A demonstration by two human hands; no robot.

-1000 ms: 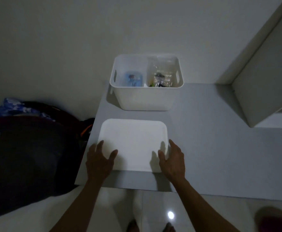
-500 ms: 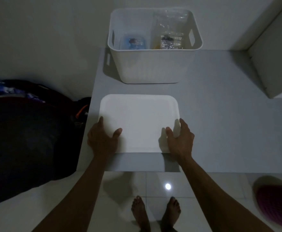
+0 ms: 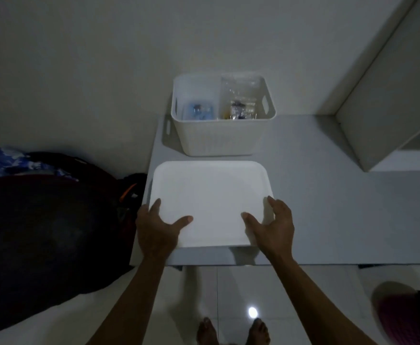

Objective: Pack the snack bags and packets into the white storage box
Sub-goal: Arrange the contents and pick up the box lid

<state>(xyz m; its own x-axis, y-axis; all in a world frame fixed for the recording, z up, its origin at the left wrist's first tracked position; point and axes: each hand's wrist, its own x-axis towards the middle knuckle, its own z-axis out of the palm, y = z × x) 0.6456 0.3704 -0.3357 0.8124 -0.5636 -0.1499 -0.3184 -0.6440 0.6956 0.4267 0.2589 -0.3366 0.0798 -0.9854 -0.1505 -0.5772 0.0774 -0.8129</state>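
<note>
The white storage box (image 3: pixel 219 138) stands open at the back of the grey table, against the wall. Inside it lie a blue packet (image 3: pixel 200 113) on the left and clear snack bags (image 3: pixel 242 105) on the right. In front of the box is its flat white lid (image 3: pixel 211 200), raised a little off the table with a shadow beneath its near edge. My left hand (image 3: pixel 158 227) grips the lid's near left corner, thumb on top. My right hand (image 3: pixel 272 225) grips the near right corner the same way.
The grey table (image 3: pixel 328 207) stretches to the right. A white cabinet (image 3: pixel 390 95) stands at the back right. A dark bag with an orange trim (image 3: pixel 42 232) lies left of the table. Glossy floor tiles and my bare feet (image 3: pixel 231 332) are below.
Both hands have closed on the lid's near corners and lifted it slightly off the table; earlier they rested flat on its near edge. The camera view has shifted.
</note>
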